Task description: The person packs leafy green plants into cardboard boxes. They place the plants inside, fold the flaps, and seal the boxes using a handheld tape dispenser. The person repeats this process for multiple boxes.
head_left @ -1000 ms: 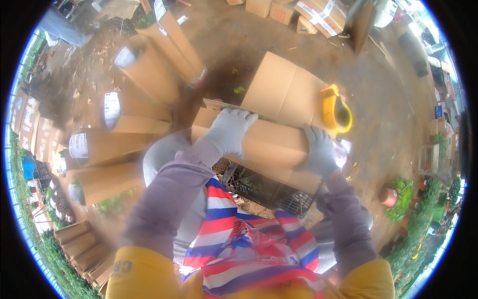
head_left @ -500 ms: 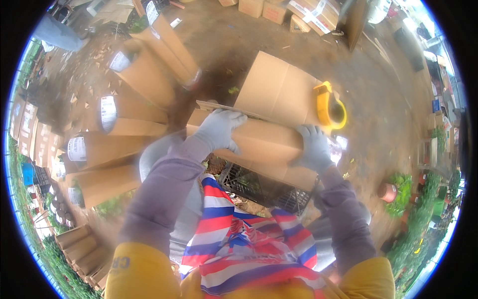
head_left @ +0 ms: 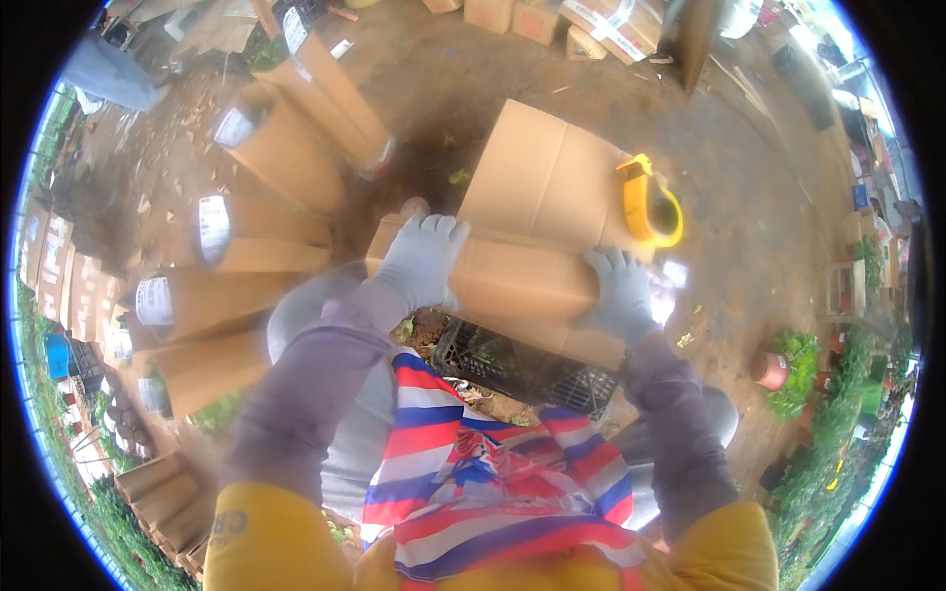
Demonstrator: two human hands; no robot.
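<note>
A long, narrow cardboard box [head_left: 527, 276] lies crosswise in front of me, over a black plastic crate [head_left: 522, 369]. My left hand [head_left: 422, 258], in a grey glove, is wrapped over its left part, fingers pointing away from me. My right hand [head_left: 623, 291], gloved too, grips the right end, its thumb side hidden. Behind the box spreads a creased cardboard sheet [head_left: 542, 172]; whether it is joined to the box I cannot tell. A yellow tape dispenser [head_left: 650, 202] rests on the sheet's right edge, just beyond my right hand.
Several tall cardboard boxes [head_left: 286, 148] with white labels fan out on the left. Low at the left are more brown cardboard boxes [head_left: 163, 502]. Cartons [head_left: 537, 22] stand at the far side, near an upright brown board [head_left: 695, 44]. A potted plant [head_left: 788, 374] sits on the right.
My left hand has shifted slightly left on the box, its fingers closer together. The flap edge that stuck up by it now lies lower. My right hand stays on the right end.
</note>
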